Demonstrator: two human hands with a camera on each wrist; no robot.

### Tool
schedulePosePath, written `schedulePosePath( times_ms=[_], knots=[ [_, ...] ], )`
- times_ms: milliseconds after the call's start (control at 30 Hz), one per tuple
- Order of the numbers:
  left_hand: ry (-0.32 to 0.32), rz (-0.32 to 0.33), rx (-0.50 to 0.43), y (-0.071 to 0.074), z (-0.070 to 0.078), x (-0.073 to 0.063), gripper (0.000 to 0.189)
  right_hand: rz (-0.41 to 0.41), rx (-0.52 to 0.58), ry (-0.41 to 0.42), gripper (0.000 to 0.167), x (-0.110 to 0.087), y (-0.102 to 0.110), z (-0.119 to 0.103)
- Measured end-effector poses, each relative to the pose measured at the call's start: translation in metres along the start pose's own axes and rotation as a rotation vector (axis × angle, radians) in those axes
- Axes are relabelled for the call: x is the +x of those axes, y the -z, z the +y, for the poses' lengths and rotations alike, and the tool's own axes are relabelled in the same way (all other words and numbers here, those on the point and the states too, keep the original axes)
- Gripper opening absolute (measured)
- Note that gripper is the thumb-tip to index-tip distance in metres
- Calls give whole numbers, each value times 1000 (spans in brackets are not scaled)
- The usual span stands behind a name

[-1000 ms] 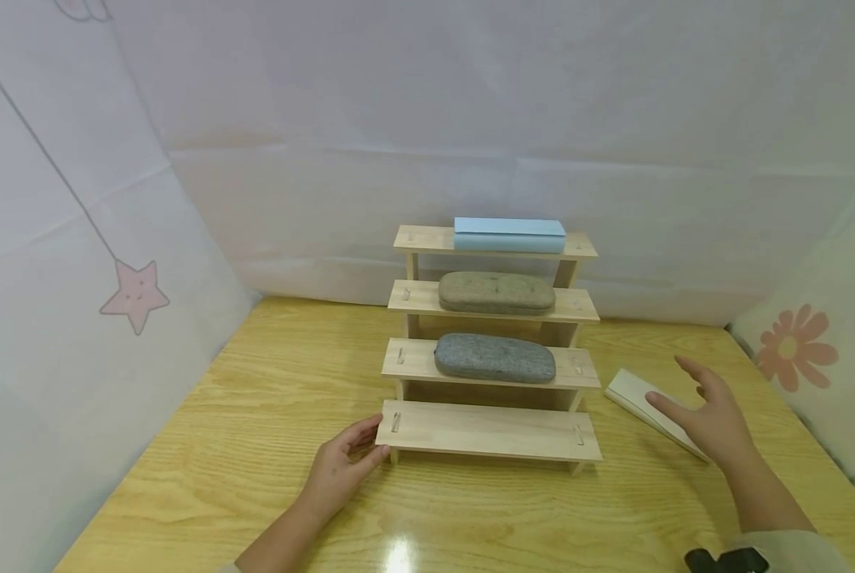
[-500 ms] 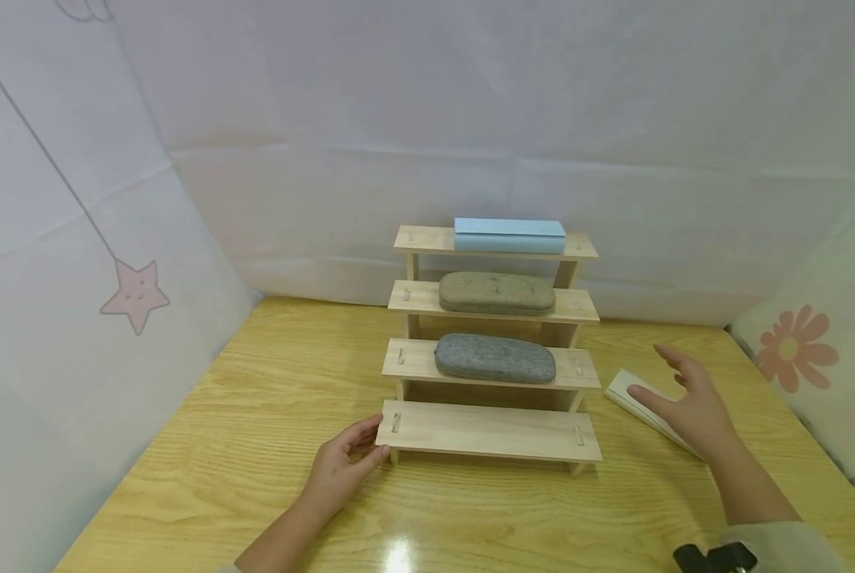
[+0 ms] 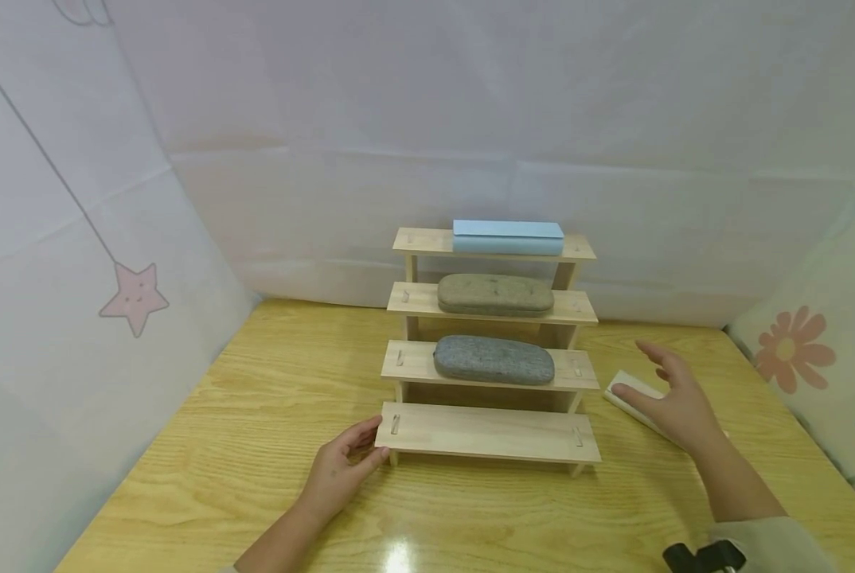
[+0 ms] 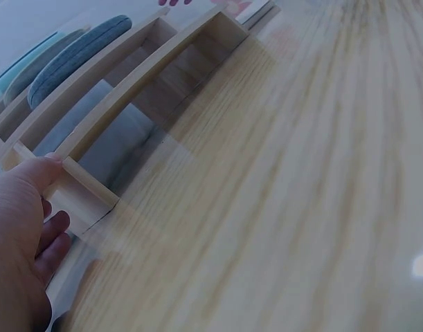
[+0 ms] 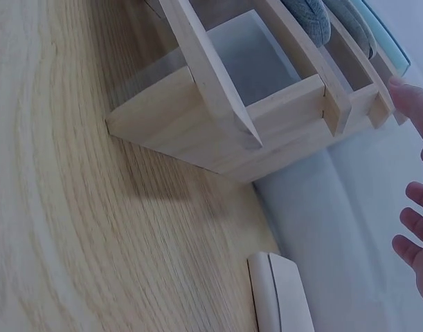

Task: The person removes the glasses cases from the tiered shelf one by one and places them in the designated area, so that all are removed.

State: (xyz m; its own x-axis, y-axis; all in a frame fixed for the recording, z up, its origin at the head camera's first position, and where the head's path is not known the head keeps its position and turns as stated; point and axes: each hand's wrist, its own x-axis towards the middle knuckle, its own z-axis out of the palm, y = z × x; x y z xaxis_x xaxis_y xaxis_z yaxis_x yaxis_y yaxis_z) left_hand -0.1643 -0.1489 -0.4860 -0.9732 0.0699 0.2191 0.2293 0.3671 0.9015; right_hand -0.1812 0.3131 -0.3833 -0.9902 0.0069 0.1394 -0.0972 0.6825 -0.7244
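Note:
A four-tier wooden display stand [image 3: 485,432] stands on the table. My left hand [image 3: 336,473] grips the left end of its bottom tier, thumb at the front corner [image 4: 59,160] and fingers beside the side panel. A cream glasses case [image 5: 292,299] lies slanted on the table to the stand's right. Above it, my right hand [image 3: 678,406] hovers with thumb and fingers spread, holding nothing and partly hiding the case in the head view. On the upper tiers rest a blue-grey glasses case [image 3: 494,360], an olive one [image 3: 495,294] and a light blue one [image 3: 508,238] on top.
The wood-grained table [image 3: 277,358] runs back to a pale cloth backdrop [image 3: 327,199]. Cloth also hangs at the left and right sides, printed with a pink star [image 3: 135,296] and a red flower [image 3: 789,347].
My right hand has moved left over the cream glasses case, covering more of it. My left hand and the stand have stayed in place.

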Motion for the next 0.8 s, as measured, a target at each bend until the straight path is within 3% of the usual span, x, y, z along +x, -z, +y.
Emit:
schedulePosePath(
  times_ms=[267, 500, 800],
  knots=[
    [15, -9, -19, 1, 1, -1, 45, -8, 8, 21, 86, 4, -5, -9],
    [13, -12, -11, 1, 0, -1, 46, 23, 25, 104, 81, 5, -15, -15],
    [7, -10, 5, 0, 0, -1, 47, 12, 41, 139, 79, 6, -24, -27]
  ],
)
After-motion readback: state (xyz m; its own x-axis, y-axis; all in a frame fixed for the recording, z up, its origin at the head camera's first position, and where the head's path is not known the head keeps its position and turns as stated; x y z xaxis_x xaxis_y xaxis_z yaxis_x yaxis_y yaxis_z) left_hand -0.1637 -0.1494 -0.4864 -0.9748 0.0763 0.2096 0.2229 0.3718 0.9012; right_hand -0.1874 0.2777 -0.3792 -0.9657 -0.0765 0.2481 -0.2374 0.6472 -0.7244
